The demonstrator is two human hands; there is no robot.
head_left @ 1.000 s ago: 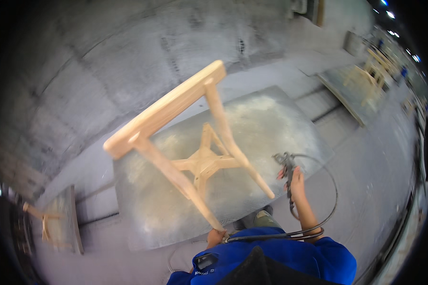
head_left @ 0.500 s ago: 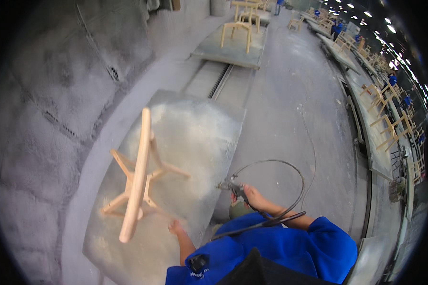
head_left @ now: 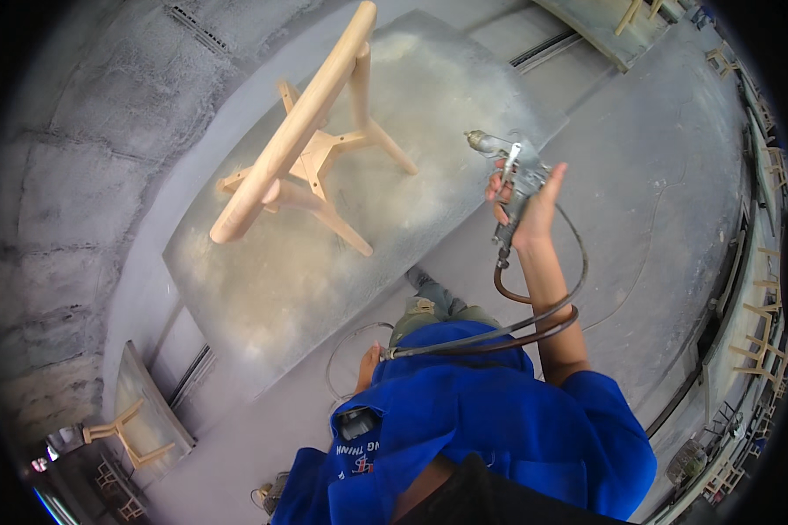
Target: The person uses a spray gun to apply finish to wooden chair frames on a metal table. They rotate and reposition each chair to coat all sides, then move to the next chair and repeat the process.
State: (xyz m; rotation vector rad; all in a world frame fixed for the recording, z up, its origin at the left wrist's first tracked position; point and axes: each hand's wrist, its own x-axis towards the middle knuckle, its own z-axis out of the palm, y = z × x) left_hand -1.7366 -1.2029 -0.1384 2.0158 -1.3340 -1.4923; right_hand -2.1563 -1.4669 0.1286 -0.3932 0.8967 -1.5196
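My right hand [head_left: 537,214] is raised over the floor, wrapped round the handle of a metal spray gun [head_left: 524,178]. The gun's nozzle points left, toward a pale wooden chair frame [head_left: 298,144]. Dark hoses [head_left: 534,325] run from the gun, loop over my right forearm and cross in front of my waist. Low at my left side, my left hand [head_left: 369,366] is closed at the hose's fitting; its fingers are partly hidden. The chair frame, with a thick curved back rail and splayed legs, stands on a dusty grey platform [head_left: 429,96], apart from both hands.
Another platform [head_left: 600,26] with chair legs on it lies at the far right, and one more [head_left: 149,411] with a chair is at lower left. A grey, stained wall [head_left: 105,175] rises on the left. Chairs [head_left: 762,328] line the right side. A thin line trails across the floor.
My view has turned, and a platform at lower left has come in. The spray gun has risen and stands farther from my body. My left hand has drawn back from the chair to my side.
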